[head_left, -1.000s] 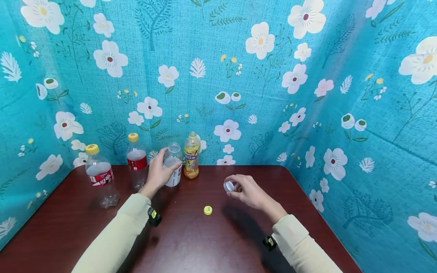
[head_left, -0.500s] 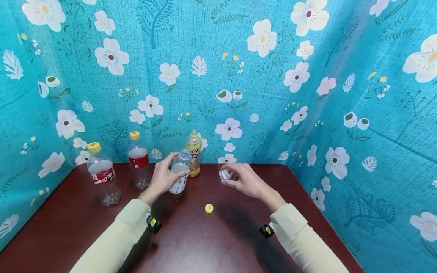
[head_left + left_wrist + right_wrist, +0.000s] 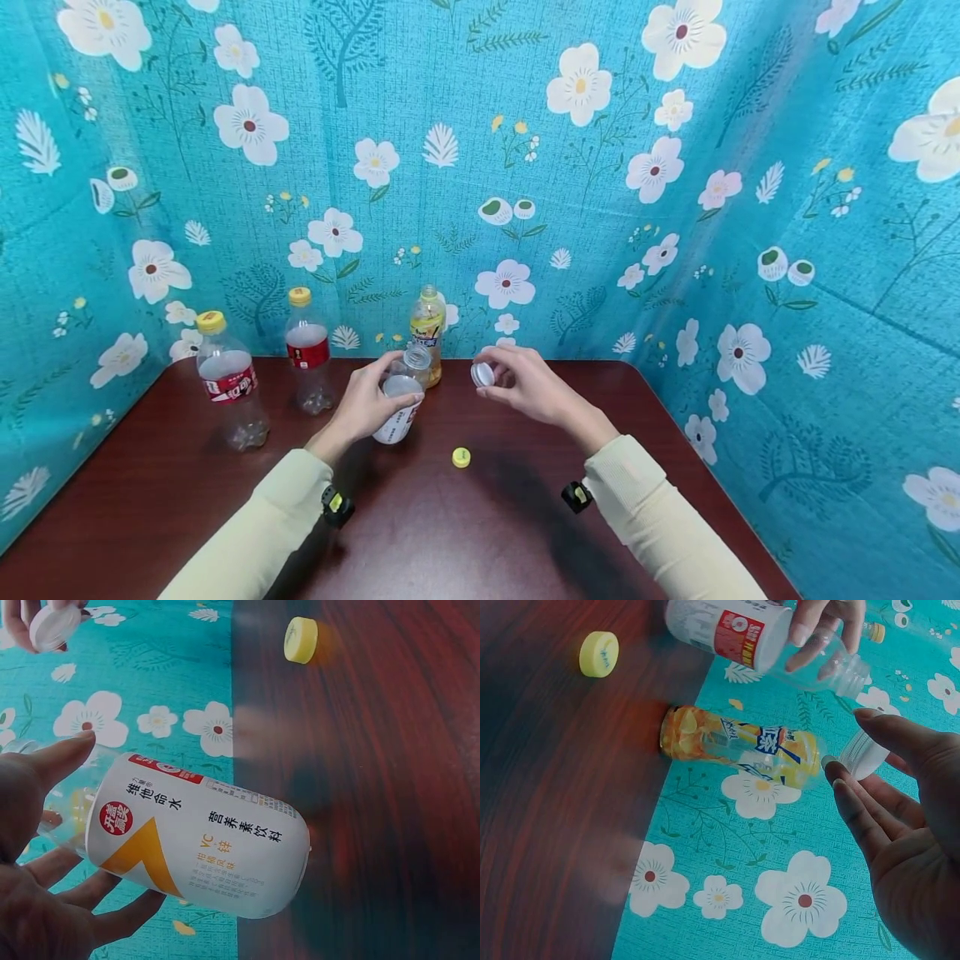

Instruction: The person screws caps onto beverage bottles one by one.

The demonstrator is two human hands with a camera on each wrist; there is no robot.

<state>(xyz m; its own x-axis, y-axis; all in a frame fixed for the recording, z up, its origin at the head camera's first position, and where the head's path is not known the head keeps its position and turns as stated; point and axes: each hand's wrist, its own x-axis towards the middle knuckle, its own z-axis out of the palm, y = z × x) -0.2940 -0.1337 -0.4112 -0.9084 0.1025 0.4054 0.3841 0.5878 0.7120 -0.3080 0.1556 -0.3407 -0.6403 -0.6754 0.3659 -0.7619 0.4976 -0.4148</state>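
Note:
My left hand (image 3: 369,403) grips a clear plastic bottle with a white label (image 3: 202,832) around its upper part. The bottle has no cap on its mouth (image 3: 417,357) and leans to the right, above the table. To the right, my right hand (image 3: 531,385) pinches a white bottle cap (image 3: 483,375) between thumb and fingers, apart from the bottle. In the right wrist view the cap (image 3: 864,754) shows its ridged side. Behind the held bottle stands an uncapped tea bottle (image 3: 427,327) with a yellow label, partly hidden in the head view.
A yellow cap (image 3: 461,457) lies on the dark wooden table (image 3: 420,533). Two clear bottles with red labels and yellow caps, a nearer bottle (image 3: 232,387) and a farther bottle (image 3: 307,350), stand at the left. A blue flowered cloth (image 3: 465,167) hangs behind.
The left hand has brought its bottle rightward and nearer, tipping it to the right. The right hand has moved left and up with the white cap, so the two are closer together.

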